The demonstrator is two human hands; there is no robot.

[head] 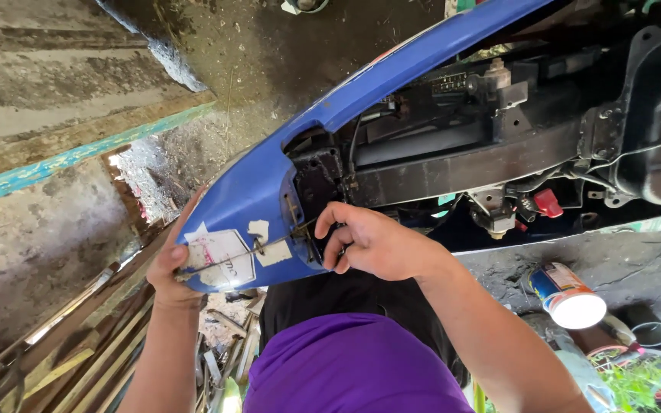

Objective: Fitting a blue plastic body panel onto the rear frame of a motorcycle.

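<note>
There is one view only, from a camera worn on the person's head, so nothing is shared with a second view. It looks steeply down over the person's purple shirt (353, 363), which fills the bottom middle of the picture. It sits close: both forearms run up from the lower edge, and the left hand (171, 268) and right hand (369, 241) meet near the centre at the tail of a blue motorcycle panel (258, 195). The dark frame (468, 160) stretches to the upper right. Bare ground and a concrete wall (32, 99) lie beyond, top and left, and a can (568, 294) lies at lower right.
</note>
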